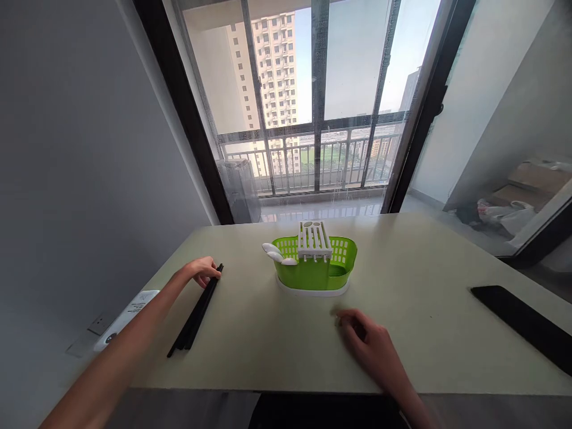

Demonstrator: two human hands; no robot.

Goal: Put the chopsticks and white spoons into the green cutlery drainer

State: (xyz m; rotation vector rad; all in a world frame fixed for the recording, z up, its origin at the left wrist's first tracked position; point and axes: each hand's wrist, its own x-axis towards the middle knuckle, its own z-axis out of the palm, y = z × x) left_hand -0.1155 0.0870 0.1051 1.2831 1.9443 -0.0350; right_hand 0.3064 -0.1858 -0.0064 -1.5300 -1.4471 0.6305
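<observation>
At the left of the table, my left hand (205, 271) is closed around the upper end of a bundle of black chopsticks (196, 316). Their lower ends rest on the tabletop, pointing toward me. My right hand (364, 336) hovers or rests just in front of a green basket (308, 275), apart from it. Its fingers are curled in toward the thumb, slightly blurred at the tips, and nothing shows in them. White spoons (279, 254) stick out of the basket's left side. Across its middle sits a white slotted rack (314, 239) with small hooks.
All of this is on a pale table (402, 268). A long black flat object (521, 319) lies near its right edge. At the left edge is a white box-like thing (129, 316) with print, partly behind my forearm. Glass doors (357, 77) stand beyond the table.
</observation>
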